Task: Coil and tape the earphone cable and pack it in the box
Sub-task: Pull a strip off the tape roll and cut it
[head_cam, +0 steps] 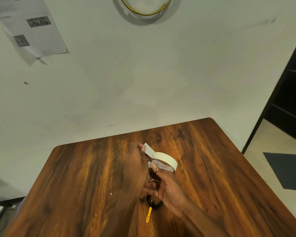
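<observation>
head view: both hands work over a brown wood-grain counter (pixel 212 168) w/ a round roll of white tape (pixel 166 160) held up between them. left hand (pixel 137 170) pinches the free white tape tab (pixel 148 149) at its fingertips, pulled a short way off the roll. right hand (pixel 169 189) is closed round the roll's near edge, thumb hooked at the inner rim. something thin and metallic shows between the hands, maybe scissors, can't tell. the coiled black earphone cable (pixel 149 200) lies on the counter just below the hands, partly hidden by the right hand, w/ a yellow strap (pixel 148 215) sticking out toward the camera. no box in view.

step, as i read it: coiling looks done, taping is underway, a strip is being drawn off. next move prob needs the strip cut or torn free w/o it folding on itself, then wrapped round the coil. packing not yet begun.
</observation>
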`<state>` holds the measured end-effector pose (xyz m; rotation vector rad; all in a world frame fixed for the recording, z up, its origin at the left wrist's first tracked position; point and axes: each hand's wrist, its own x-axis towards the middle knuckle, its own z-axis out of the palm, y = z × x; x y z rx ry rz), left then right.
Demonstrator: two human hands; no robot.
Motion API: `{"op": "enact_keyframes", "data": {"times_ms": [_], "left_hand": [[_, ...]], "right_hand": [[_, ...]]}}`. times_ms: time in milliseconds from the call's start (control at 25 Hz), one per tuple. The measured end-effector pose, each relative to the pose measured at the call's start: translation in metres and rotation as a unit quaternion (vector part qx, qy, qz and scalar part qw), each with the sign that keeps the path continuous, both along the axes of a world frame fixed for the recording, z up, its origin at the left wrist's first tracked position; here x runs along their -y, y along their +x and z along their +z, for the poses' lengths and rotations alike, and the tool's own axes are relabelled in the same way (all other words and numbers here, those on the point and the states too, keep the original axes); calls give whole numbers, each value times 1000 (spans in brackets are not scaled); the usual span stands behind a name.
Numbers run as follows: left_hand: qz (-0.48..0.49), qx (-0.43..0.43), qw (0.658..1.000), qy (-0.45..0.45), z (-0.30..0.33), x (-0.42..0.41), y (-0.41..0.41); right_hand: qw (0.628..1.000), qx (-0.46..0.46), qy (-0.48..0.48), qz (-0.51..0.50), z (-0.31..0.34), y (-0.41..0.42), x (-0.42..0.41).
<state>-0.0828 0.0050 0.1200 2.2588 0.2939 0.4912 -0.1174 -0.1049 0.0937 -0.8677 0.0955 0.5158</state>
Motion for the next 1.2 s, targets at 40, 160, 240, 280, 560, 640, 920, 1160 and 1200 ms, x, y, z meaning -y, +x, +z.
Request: {"op": "enact_keyframes", "data": {"times_ms": [40,160,240,280,560,640,920,1160,1200], "left_hand": [[1,-2,1000,-3,0,1,0],[1,-1,1000,-11,2,3,-1],[1,4,1000,-10,2,3,0],[2,7,1000,-9,2,3,0],[5,23,1000,-13,4,12,0],[3,23,1000,-15,4,14,1],[-9,11,1000,-1,4,22,1],[-20,-34,998,56,-5,21,5],[-24,-44,997,59,-8,21,6]], "right_hand": [[1000,3,4,-7,0,1,0],[1000,5,14,-20,2,2,-2],[999,0,25,-27,4,2,-4],[999,1,29,-32,4,2,-4],[999,28,8,-45,-2,5,-2],[998,31,4,-50,-5,7,0],[999,36,35,11,-13,12,18],[976,54,-83,194,-40,11,60],[968,43,-133,209,-47,11,69]]}}
